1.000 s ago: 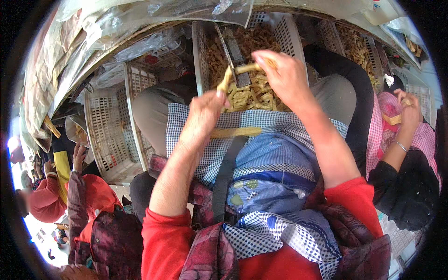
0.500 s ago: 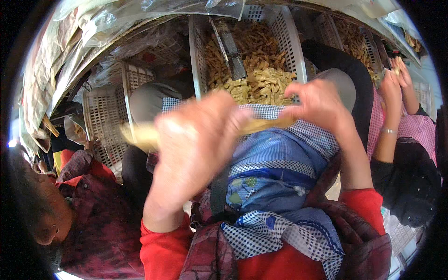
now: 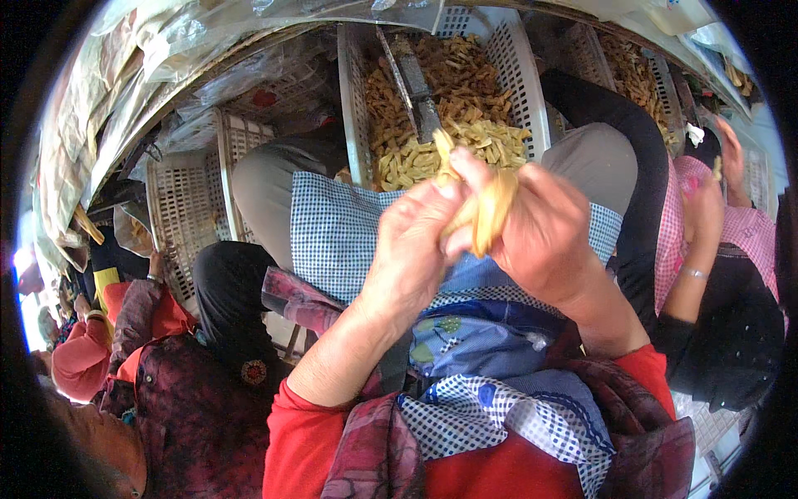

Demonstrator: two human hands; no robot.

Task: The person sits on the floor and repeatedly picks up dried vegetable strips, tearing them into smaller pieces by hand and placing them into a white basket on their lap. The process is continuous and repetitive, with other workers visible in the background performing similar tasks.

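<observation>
Close together above my lap, my left hand and my right hand both have their fingers closed on one soft, pale yellow strip. The strip is folded over between them, and one end sticks up beyond my left thumb. Its exact kind is not clear. Just past my hands stands a white slatted plastic crate, holding many short yellow pieces at the near end and browner ones farther back. A dark, narrow metal bar slants down into the crate. Beneath my hands lies a blue checked apron.
Light plastic crates stand at the left, and another crate of pieces is at the far right. A co-worker in dark red sits at my left. To my right, another person's hand is raised. Clear plastic sheeting covers the far edge.
The strip was stretched out sideways between my separated hands. Now my hands have come together and the strip is bent over between them. The co-worker's hands at right have moved apart.
</observation>
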